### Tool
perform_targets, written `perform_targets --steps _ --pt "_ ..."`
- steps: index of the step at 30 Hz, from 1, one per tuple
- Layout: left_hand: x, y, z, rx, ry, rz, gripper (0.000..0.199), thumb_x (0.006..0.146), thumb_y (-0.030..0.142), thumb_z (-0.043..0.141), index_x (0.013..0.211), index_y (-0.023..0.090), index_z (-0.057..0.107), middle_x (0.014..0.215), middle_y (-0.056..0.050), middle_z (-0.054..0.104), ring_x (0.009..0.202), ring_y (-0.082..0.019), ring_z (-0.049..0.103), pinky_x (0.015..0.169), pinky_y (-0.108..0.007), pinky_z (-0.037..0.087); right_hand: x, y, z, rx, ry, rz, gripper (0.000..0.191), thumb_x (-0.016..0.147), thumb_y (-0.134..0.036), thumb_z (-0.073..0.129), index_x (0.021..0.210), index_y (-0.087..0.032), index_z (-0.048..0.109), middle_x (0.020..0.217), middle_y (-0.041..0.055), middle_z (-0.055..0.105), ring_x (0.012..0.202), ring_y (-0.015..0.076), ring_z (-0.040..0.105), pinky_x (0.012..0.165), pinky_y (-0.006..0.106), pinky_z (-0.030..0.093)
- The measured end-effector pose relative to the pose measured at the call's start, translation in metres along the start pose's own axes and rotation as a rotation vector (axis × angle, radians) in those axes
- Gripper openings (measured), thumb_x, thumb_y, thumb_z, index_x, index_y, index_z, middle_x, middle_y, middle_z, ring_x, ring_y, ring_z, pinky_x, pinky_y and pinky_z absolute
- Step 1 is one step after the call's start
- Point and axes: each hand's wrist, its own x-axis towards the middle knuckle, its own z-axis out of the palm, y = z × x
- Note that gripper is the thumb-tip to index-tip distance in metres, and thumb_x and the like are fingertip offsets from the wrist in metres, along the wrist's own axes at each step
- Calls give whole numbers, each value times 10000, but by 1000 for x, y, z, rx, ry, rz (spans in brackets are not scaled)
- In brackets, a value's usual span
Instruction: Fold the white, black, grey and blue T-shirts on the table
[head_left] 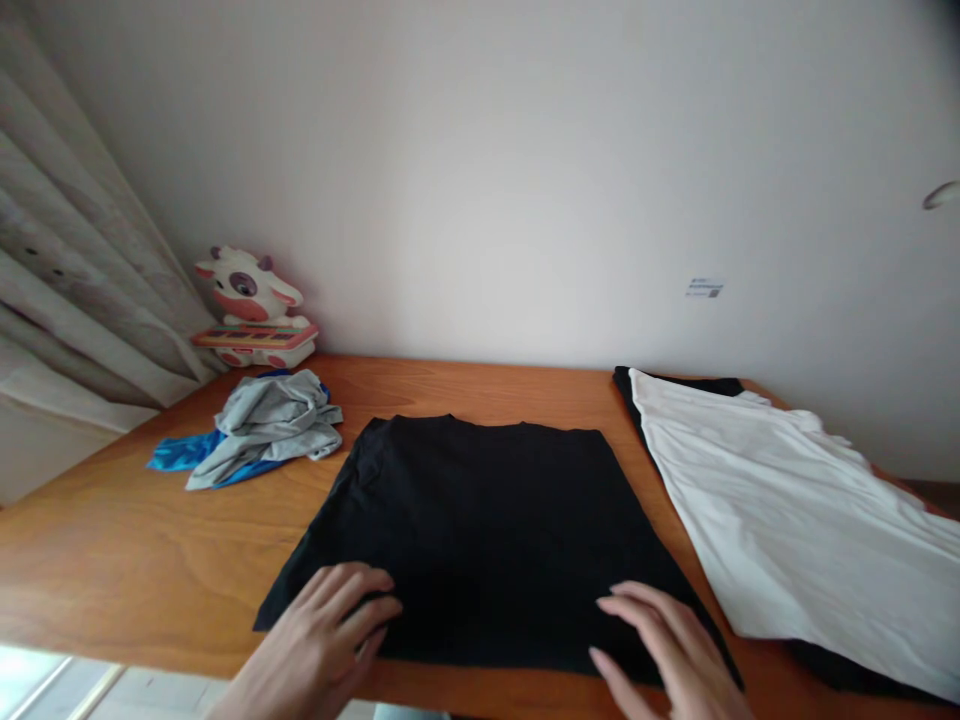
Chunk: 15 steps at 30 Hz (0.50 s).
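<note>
Pale, smooth wall [480, 180], matte; below it, a table [97, 540] of orange-brown, grained wood. From left: curtain [67, 240], draped in long folds. Cow-shaped toy [251, 305], glossy, with a keyboard front. Crumpled heap of grey and blue cloth [274, 415], soft, irregular. My left hand [330, 620], fingers loosely curved and slightly apart, over the near left part of the black garment [487, 520]: dark fabric, laid flat at the table's middle, roughly trapezoidal. My right hand [660, 640], fingers spread, thumb apart, at its near right part. White cloth [787, 510], thin, rippled, lying over black fabric [701, 384].
</note>
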Motion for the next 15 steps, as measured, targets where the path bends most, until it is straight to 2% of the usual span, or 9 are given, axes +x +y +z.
perform_targets --steps 2,5,9,12,15 --pt "8 21 -3 -26 -115 87 481 794 105 555 1209 330 649 1204 5 712 1093 -194 657 952 -294 550 10 -22 7 16 -99 -143 393 812 -200 591 1188 -306 632 1217 36 700 1059 210 690 887 302 560" --pt "1 22 0 5 -101 69 594 743 66 522 1267 320 642 1251 -7 707 1113 -206 663 965 -306 559 8 -29 14 -38 -120 -237 595 731 -66 490 1258 -303 632 1323 14 664 1143 198 652 999 340 497" --pt "-15 -8 9 60 -28 59 567 814 31 465 1259 316 668 1199 -3 743 1045 -178 706 923 -266 578 -6 -5 12 -124 -31 -230 578 744 -57 453 1248 -255 657 1265 18 706 1089 182 676 982 331 487" --pt "-19 -26 12 71 13 98 525 886 37 439 1288 289 663 1207 -4 750 1057 -167 719 930 -255 586 -10 16 1 -143 -42 -206 548 777 -48 442 1223 -260 681 1172 -3 750 986 160 717 913 285 530" --pt "-23 -34 10 42 15 143 530 926 58 441 1374 287 609 1269 2 727 1128 -162 703 977 -252 576 -9 29 -14 -120 -79 -258 566 800 -39 440 1257 -271 681 1177 -25 757 985 133 735 882 217 556"
